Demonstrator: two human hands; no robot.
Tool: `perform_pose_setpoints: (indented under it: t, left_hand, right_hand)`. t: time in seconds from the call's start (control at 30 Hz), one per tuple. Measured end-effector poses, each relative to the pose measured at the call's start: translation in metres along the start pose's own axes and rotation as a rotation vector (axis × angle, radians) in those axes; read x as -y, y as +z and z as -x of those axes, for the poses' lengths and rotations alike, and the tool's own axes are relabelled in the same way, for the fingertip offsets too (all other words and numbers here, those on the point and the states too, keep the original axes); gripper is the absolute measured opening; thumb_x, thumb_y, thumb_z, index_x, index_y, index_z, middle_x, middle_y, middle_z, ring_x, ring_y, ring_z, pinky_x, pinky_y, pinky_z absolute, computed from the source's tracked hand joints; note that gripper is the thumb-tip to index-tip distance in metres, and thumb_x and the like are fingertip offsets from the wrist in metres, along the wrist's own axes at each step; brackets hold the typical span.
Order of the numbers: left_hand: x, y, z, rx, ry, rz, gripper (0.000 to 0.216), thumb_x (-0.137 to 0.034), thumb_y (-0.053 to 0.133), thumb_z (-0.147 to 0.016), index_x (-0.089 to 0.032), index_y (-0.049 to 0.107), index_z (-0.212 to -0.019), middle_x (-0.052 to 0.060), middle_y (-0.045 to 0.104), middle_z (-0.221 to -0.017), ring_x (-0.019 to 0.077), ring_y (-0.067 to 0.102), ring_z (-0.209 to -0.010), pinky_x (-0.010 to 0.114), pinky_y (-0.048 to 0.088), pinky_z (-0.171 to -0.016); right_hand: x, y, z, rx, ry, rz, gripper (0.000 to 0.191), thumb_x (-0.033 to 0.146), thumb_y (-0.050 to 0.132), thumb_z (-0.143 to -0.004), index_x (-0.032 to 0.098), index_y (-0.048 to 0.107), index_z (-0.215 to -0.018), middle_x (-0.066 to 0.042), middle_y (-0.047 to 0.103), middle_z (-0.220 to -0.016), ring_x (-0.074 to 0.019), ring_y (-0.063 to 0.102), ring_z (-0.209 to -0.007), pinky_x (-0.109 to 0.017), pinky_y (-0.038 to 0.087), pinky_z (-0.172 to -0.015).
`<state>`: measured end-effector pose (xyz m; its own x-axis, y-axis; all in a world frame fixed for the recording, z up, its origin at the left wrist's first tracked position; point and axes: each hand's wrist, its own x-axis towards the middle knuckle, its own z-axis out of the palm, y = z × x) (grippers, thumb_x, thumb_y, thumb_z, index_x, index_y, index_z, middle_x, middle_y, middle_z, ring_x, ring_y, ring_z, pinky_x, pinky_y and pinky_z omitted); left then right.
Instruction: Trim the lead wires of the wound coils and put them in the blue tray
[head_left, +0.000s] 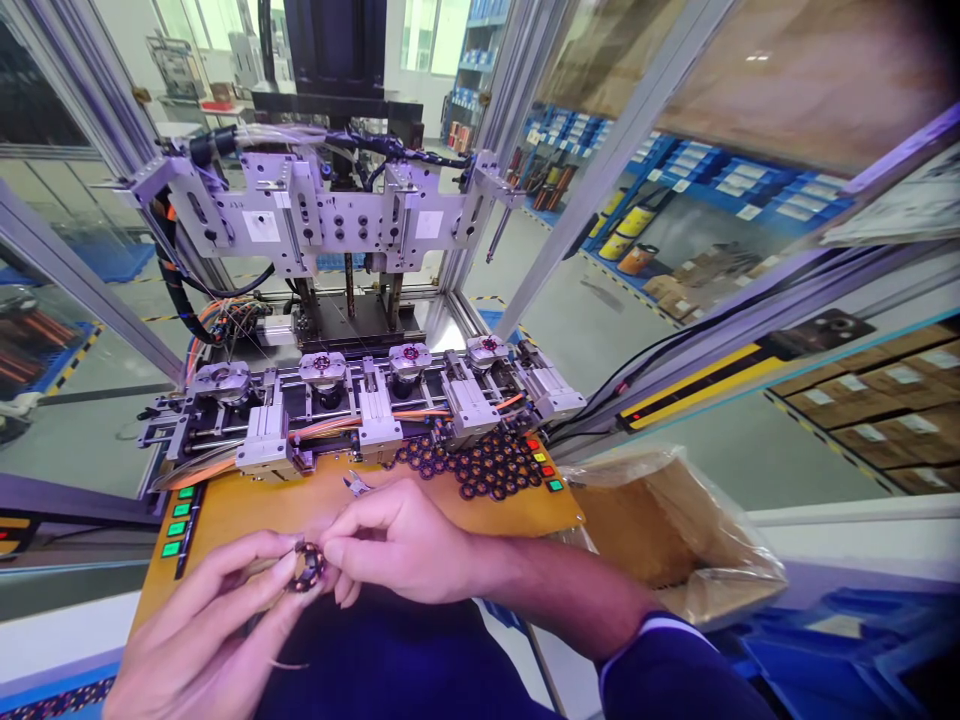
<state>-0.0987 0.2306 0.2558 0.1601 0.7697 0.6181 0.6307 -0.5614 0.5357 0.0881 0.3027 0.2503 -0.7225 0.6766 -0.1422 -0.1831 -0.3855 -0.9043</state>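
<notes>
My left hand (214, 610) pinches a small dark ring-shaped motor stator (306, 570) between thumb and fingers, low in front of my body. Copper-coloured windings show around its ring. My right hand (409, 540) meets the stator's right edge with thumb and forefinger pressed together; whatever lies between those fingertips is too small to make out. A thin wire end (289, 665) shows below the left fingers. Just beyond the right hand, a pair of small cutters (357, 484) lies on the orange-brown worktop (225, 515), partly hidden by that hand.
Many similar stators (487, 465) lie massed at the worktop's right. Behind stands a winding machine (345, 220) with a row of fixtures (409, 365), several holding stators. Green buttons (176, 528) line the left edge. A plastic-lined carton (637, 520) stands right, near blue bins (832, 640).
</notes>
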Motion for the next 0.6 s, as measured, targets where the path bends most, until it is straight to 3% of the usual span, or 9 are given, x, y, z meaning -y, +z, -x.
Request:
perform_pose_setpoints:
  t: [0.17,0.3,0.6]
  left_hand:
    - [-0.002,-0.001,0.001,-0.043,-0.014,-0.002,0.028,-0.007,0.071,-0.082,-0.024,0.072,-0.105,-0.002,0.071,-0.107,0.0076,0.071,-0.086,0.014,0.055,-0.089]
    - [-0.002,-0.002,0.003,-0.015,-0.014,0.015,0.038,0.0,0.072,-0.078,-0.023,0.07,-0.108,-0.001,0.069,-0.111,0.009,0.069,-0.092,0.016,0.054,-0.089]
    - [-0.003,-0.002,0.007,-0.024,-0.031,0.014,0.038,-0.001,0.071,-0.08,-0.024,0.069,-0.111,-0.001,0.067,-0.112,0.0079,0.068,-0.094,0.014,0.053,-0.09]
  right_hand:
    - [0.0,0.004,0.0,-0.02,0.006,-0.047,0.053,0.061,0.079,-0.067,0.01,0.067,-0.072,0.0,0.064,-0.062,-0.007,0.061,-0.051,-0.02,0.052,-0.052]
    - [-0.001,0.008,0.0,-0.042,0.021,-0.095,0.054,0.061,0.081,-0.064,0.009,0.067,-0.071,0.0,0.064,-0.061,-0.007,0.061,-0.05,-0.02,0.053,-0.051]
    - [-0.002,0.011,-0.001,-0.043,0.037,-0.122,0.053,0.06,0.082,-0.064,0.009,0.067,-0.071,0.0,0.065,-0.06,-0.0068,0.061,-0.048,-0.019,0.054,-0.05]
